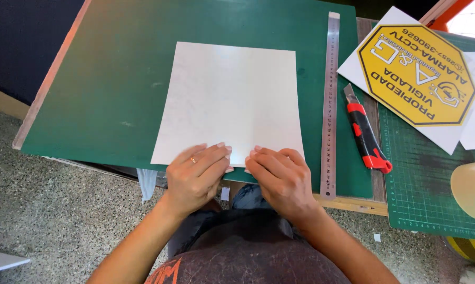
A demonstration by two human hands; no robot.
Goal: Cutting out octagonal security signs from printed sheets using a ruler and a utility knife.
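The white sheet (229, 102) lies flat on the green mat (116, 89), its long axis running away from the person. The left hand (195, 179) and right hand (279, 176) press its near edge with flat fingers, perhaps pinching it. A speckled floor (48, 200) lies below the table.

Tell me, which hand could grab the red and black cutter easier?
Probably the right hand: the cutter lies on its side, past the steel ruler. The left hand sits farther away.

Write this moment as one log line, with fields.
left hand: on white sheet near edge | right hand: same edge | under: green cutting mat
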